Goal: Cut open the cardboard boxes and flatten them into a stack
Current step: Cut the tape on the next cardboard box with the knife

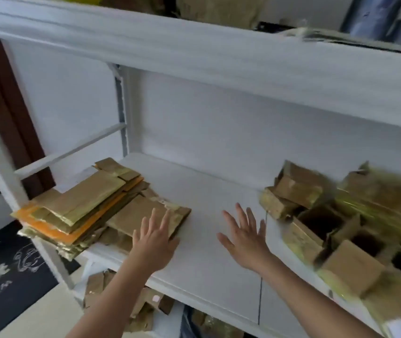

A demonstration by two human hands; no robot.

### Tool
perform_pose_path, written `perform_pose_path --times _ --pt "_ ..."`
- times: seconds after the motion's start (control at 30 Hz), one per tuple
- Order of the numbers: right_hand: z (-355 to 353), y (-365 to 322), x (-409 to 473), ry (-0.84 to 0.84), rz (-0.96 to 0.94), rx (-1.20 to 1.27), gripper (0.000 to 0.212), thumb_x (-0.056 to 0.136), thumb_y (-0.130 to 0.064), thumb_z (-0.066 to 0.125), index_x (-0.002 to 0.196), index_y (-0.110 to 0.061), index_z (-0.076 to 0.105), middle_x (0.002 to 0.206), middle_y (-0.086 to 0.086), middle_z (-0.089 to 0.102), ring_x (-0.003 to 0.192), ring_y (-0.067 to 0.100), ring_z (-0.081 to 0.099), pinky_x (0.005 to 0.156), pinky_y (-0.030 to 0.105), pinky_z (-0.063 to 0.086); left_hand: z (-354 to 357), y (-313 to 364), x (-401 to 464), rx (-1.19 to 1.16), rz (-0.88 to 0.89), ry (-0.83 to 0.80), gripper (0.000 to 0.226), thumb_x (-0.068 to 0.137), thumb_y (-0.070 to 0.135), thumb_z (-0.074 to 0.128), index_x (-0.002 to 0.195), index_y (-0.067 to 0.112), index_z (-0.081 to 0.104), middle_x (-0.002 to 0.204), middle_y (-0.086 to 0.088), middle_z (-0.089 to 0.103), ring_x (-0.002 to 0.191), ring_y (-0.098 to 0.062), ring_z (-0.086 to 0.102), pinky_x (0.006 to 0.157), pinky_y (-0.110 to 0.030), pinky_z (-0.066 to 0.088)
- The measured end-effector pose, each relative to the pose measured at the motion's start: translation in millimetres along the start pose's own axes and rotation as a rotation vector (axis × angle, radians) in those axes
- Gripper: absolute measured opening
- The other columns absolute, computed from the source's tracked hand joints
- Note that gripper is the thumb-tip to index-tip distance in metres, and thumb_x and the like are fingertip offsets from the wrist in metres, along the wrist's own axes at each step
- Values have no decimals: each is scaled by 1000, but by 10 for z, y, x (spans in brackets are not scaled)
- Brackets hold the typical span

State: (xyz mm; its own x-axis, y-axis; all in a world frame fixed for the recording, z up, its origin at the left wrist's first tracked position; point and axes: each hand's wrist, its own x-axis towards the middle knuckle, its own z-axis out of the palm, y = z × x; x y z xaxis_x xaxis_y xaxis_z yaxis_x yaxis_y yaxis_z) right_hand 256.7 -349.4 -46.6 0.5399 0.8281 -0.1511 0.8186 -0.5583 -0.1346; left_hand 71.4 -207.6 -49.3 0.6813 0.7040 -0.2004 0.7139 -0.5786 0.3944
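A stack of flattened cardboard boxes (92, 203), brown with orange and gold sheets among them, lies on the left part of the white shelf (209, 240). My left hand (155, 242) is open with fingers spread and rests at the stack's near right edge, on the top flattened piece. My right hand (245, 237) is open, fingers spread, held above the bare middle of the shelf and holding nothing. On the right stands a heap of unflattened small boxes (336, 230), several with open tops. No cutting tool is in view.
An upper shelf board (194, 52) hangs over the work space, with items on top. Below the shelf lie cardboard scraps (146, 306). A dark welcome mat (4, 276) lies on the floor at left. Shelf uprights (121, 106) stand behind the stack.
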Motion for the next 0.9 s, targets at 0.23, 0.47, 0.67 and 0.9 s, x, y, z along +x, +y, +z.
perform_pose_path --times 0.23,0.47,0.67,0.9 --pt "-206 1594 -716 114 322 -111 65 102 -37 42 156 -28 8 164 9 -9 151 33 -9 121 49 5 654 1260 -81 -1 295 -172 76 103 41 42 157 28 -11 165 -7 -13 152 -32 -2 122 -50 10" --pt "-89 1934 -627 165 266 -125 64 97 -19 52 152 -35 23 164 11 9 151 33 0 122 45 -3 871 1493 -132 43 326 -250 76 103 38 45 158 28 -6 165 -7 -10 152 -31 -1 123 -49 12" --pt "77 2062 -599 244 196 -207 50 99 -22 49 148 -25 41 154 -3 39 151 30 5 121 45 -5 923 1422 -158 33 170 -265 76 102 38 46 158 27 -3 165 -8 -5 152 -32 4 122 -47 16" --pt "-114 1946 -667 438 -127 471 48 97 -18 58 144 -23 48 149 -4 42 152 18 7 119 56 3 1007 1597 -144 -151 98 -216 73 102 40 44 158 19 1 164 -11 7 151 -30 14 121 -41 18"
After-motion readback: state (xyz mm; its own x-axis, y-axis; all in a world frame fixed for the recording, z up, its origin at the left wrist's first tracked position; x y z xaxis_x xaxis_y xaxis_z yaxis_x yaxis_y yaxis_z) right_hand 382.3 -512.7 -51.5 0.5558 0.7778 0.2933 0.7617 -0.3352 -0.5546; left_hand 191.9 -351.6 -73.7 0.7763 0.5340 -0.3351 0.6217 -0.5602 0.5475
